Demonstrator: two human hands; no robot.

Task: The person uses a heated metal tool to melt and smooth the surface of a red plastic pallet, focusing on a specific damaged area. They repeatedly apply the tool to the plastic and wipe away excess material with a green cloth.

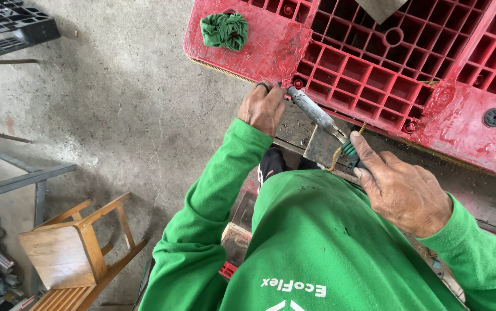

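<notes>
The right hand [403, 193] has its fingers [366, 151] closed around the green handle [349, 148] of a long grey metal tool [316, 112], the forefinger stretched along it toward the shaft. The tool runs up and left from that handle, and its far end meets the lower edge of the red plastic pallet [374, 63]. There the left hand [264, 106] rests against the pallet's edge, its fingers [263, 87] curled together over the spot where the tool's tip lies; whether they pinch the tip or only press beside it cannot be told. A thin yellowish cord [336, 155] hangs down just beside the handle.

The pallet is a gridded piece with 1 smooth corner block, worn pale in patches. On that block, well apart from both hands, lies a crumpled green cloth [225, 30]. A black round cap [494, 117] sits in the smooth block at the right. Weathered boards [320, 147] show under the pallet's edge.

Both arms wear green sleeves [219, 190], and white lettering [294, 285] crosses the green top near the bottom of the view. On the grey concrete floor [121, 98] to the left stands a wooden chair [72, 253], with a black pallet [6, 29] in the upper left corner.
</notes>
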